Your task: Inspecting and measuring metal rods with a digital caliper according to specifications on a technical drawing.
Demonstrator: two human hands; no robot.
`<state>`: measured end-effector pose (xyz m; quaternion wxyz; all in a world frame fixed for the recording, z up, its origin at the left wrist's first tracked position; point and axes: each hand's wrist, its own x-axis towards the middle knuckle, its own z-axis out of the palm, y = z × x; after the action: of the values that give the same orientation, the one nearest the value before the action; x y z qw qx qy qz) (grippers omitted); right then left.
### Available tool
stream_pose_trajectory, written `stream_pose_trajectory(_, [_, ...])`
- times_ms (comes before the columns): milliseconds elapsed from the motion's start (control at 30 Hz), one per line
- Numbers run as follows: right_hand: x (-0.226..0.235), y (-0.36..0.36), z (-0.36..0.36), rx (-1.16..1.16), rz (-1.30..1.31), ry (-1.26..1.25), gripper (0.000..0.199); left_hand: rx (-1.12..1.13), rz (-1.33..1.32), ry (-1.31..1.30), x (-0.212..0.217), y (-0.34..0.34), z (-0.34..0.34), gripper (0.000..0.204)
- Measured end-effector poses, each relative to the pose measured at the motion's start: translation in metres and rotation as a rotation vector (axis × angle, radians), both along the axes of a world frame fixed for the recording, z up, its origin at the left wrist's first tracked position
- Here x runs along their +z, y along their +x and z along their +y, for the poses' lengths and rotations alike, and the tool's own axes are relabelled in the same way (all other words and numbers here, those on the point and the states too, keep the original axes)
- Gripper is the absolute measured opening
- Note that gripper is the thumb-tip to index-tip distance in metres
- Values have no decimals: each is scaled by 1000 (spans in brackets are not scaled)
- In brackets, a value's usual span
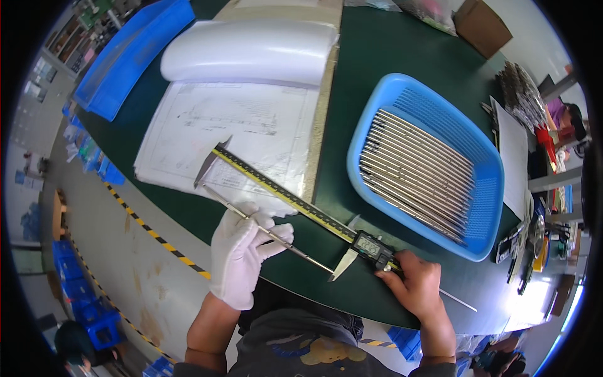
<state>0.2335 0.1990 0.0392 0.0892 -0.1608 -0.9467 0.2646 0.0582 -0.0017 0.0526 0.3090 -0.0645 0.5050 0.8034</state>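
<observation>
My left hand (245, 248), in a white glove, pinches a thin metal rod (295, 248) near its middle. The rod lies between the jaws of a long digital caliper (282, 191). My bare right hand (418, 283) grips the caliper's sliding head with its small display (370, 247), thumb against it. The fixed jaw sits at the rod's far left end, over a sheet with a technical drawing (239, 132). The caliper's depth bar sticks out to the right past my right hand.
A blue plastic basket (490, 151) full of several similar metal rods stands on the green table (377, 56) to the right. A rolled-back white sheet stack lies above the drawing. A blue bin (132, 56) sits far left, a cardboard box (480, 25) far back. Clutter lines the right edge.
</observation>
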Motion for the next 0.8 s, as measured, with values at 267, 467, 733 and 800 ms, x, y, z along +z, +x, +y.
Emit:
stream_pose_trajectory(267, [1,2,-2,8,-71,24,38,25,-52,60,-1,0,-10,25])
stream_pose_trajectory(467, [-1,-3,-4,-12,-121,-11,35,36,-42,22,-9,-5,-9,25])
stream_pose_trajectory(733, [2,0,2,79,-72,-1,34,39,7,-52,6,-2,-2,23])
stream_pose_trajectory(800, [3,-3,0,68,-79,4,34,121,124,-119,23,-7,4,22])
